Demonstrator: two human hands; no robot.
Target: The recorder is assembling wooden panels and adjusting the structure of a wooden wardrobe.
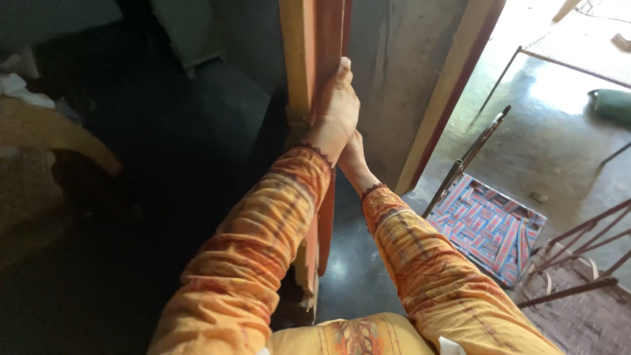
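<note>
Two hands meet on the edge of an orange-brown wooden door (pixel 314 46) that stands upright at the centre of the head view, seen edge-on. The left hand (pixel 338 105) is closed around the door's edge, fingers wrapped over it and thumb side uppermost. The right hand (pixel 353 154) lies just below and behind the left, touching it; most of it is hidden, so its grip cannot be told. Both forearms wear orange patterned sleeves (pixel 263 236) that rise from the bottom of the frame and converge at the door. The door's lower end (pixel 309 269) hangs above a dark polished floor (pixel 358 263). To the right, a pale door frame (pixel 453 85) slants upward beside a grey concrete wall (pixel 394 79). Beyond the frame, on the sunlit floor, lies a red-and-blue woven mat (pixel 490 227), with a folded metal frame (pixel 467 158) leaning near it. At far left, in shadow, a yellow plastic chair (pixel 52 135) is partly visible.
</note>
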